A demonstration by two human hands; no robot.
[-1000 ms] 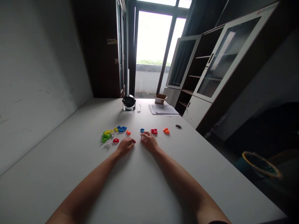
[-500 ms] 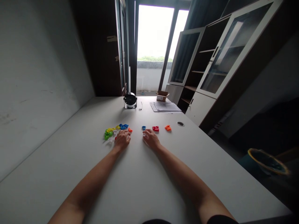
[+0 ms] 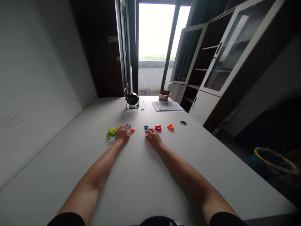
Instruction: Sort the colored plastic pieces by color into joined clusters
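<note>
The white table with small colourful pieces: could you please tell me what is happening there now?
A person has both bare hands at the white table. The left hand is over the right side of a pile of colourful pieces; whether it grips one is hidden. The right hand is just nearer than a blue piece, its grip unclear. A red piece and an orange piece lie farther right.

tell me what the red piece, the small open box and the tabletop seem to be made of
Red piece: probably moulded plastic, from its bright, even colour and knobbly shape; too small to judge its gloss.
Small open box: most likely cardboard, matte brown with folded-out flaps.
Tabletop: smooth, satin white, perhaps laminate, as it softly reflects light; the core isn't visible.
</note>
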